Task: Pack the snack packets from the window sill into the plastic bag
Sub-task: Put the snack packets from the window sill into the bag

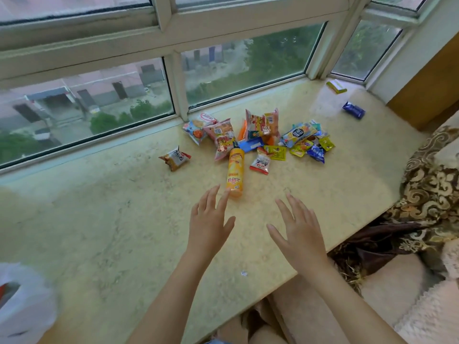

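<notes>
Head view: both arms reach forward over the window sill (104, 219), left hand (207, 219) and right hand (299, 228) palm-down, fingers spread, grasping nothing. Left fingertips near the yellow tube (235, 173); snack packets (258, 137) heaped beyond; plastic bag (23, 304) lower left.

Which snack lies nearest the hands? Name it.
The yellow-orange chip canister, lying on its side. Its near end almost meets the left hand fingertips; every other packet sits farther back toward the window.
</notes>
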Motion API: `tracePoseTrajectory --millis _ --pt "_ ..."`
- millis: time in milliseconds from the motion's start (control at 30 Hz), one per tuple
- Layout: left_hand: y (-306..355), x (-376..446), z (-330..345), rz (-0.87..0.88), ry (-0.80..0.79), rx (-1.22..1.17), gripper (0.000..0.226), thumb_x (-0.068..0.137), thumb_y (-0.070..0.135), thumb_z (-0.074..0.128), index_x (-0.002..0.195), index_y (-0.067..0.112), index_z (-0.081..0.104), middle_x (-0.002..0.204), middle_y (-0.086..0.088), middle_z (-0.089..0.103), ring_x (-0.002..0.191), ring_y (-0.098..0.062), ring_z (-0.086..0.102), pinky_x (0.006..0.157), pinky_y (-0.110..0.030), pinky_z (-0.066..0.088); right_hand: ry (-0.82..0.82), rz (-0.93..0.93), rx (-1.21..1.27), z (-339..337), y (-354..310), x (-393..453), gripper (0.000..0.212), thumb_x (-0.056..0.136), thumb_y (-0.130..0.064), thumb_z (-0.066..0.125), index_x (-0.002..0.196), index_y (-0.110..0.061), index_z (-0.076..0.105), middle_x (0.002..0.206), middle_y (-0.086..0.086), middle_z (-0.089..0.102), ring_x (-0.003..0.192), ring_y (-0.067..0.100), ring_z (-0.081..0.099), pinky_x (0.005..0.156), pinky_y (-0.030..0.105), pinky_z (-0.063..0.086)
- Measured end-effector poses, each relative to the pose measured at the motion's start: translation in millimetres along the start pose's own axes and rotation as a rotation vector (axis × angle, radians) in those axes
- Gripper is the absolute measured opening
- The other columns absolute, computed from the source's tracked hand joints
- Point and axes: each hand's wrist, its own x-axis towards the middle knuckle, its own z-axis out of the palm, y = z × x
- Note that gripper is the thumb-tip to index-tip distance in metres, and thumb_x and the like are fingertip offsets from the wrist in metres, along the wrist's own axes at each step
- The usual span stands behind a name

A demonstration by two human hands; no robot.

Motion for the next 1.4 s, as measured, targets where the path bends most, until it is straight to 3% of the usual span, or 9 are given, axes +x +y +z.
tracePoseTrajectory --millis 233,433,733,867,967,1067,1200,1300,1400 --pt "31.5 68.4 41.5 -0.132 -0.147 0.013 0.069 0.092 0.046 0.051 0.151 0.03 0.021 0.159 0.001 0.018 0.145 -0.022 0.019 0.111 -0.037 0.024 -0.091 -0.098 0.019 24.1 57.1 88.3 0.063 0.089 -0.055 0.031 0.144 -0.023 0.038 0.152 0.006 0.033 0.139 0.024 0.029 0.112 0.05 0.028" --pt "44.1 158.4 88.6 -0.181 -0.232 0.073 0.065 0.092 0.024 0.054 0.15 0.028 0.026 0.155 -0.002 0.029 0.14 -0.024 0.029 0.105 -0.038 0.03 -0.171 -0.169 -0.016 55.6 112.0 168.6 0.061 0.088 -0.052 0.035 0.137 -0.019 0.047 0.147 0.01 0.04 0.134 0.027 0.037 0.105 0.055 0.034" --pt "4.3 276.6 154.0 0.521 -0.749 0.734 0.076 0.092 0.012 0.057 0.153 0.022 0.013 0.161 -0.01 0.005 0.148 -0.03 0.002 0.118 -0.047 0.014 -0.258 -0.228 -0.114 117.3 162.9 271.3 0.058 0.084 -0.041 0.062 0.135 -0.015 0.051 0.144 0.015 0.045 0.132 0.032 0.043 0.102 0.057 0.036" --pt "-12.5 288.5 185.2 0.661 -0.713 0.846 0.06 0.077 0.029 0.073 0.133 0.034 0.054 0.15 0.0 0.041 0.141 -0.021 0.032 0.112 -0.044 0.029 -0.382 -0.311 -0.208 146.3 173.2 305.4 0.072 0.063 -0.024 0.083 0.129 -0.013 0.057 0.141 0.014 0.049 0.125 0.035 0.05 0.093 0.059 0.044" --pt "-24.1 287.1 209.7 0.679 -0.724 0.904 0.059 0.087 0.015 0.06 0.141 0.026 0.04 0.159 -0.005 0.022 0.147 -0.027 0.013 0.116 -0.051 0.007 -0.429 -0.427 -0.31 160.8 180.9 334.9 0.083 0.066 -0.004 0.075 0.142 -0.017 0.043 0.153 0.01 0.033 0.133 0.038 0.041 0.1 0.062 0.038" --pt "-27.2 291.4 208.1 0.644 -0.618 0.876 0.064 0.081 0.02 0.069 0.138 0.034 0.044 0.156 0.0 0.029 0.146 -0.029 0.018 0.113 -0.058 0.007 -0.478 -0.533 -0.361 172.1 186.3 359.7 0.086 0.087 0.001 0.052 0.153 -0.025 0.002 0.161 0.001 -0.009 0.146 0.034 0.006 0.116 0.056 0.012" --pt "-35.4 287.4 211.2 0.416 -0.612 0.762 0.082 0.069 0.049 0.075 0.14 0.029 0.04 0.142 -0.004 0.045 0.136 -0.031 0.037 0.113 -0.061 0.004 -0.515 -0.582 -0.414 185.5 181.0 377.7 0.094 0.086 -0.002 0.059 0.152 -0.027 -0.003 0.16 -0.001 -0.014 0.146 0.036 0.002 0.116 0.053 0.014" --pt "-31.6 276.3 215.1 0.107 -0.636 0.627 0.08 0.074 0.069 0.056 0.134 0.018 0.041 0.126 -0.005 0.055 0.116 -0.029 0.053 0.114 -0.056 0.013 -0.525 -0.534 -0.373 195.8 179.1 378.5 0.092 0.084 0.002 0.057 0.153 -0.026 0.002 0.16 0.001 -0.01 0.144 0.039 0.01 0.11 0.044 0.03" --pt "-29.0 255.8 215.4 -0.174 -0.672 0.492 0.073 0.079 0.074 0.046 0.125 0.018 0.042 0.118 -0.005 0.059 0.105 -0.027 0.058 0.092 -0.041 0.037 -0.476 -0.499 -0.388 201.7 174.2 372.5 0.086 0.077 0.002 0.063 0.149 -0.023 0.022 0.156 0.012 0.019 0.12 0.034 0.046 0.081 0.034 0.047"
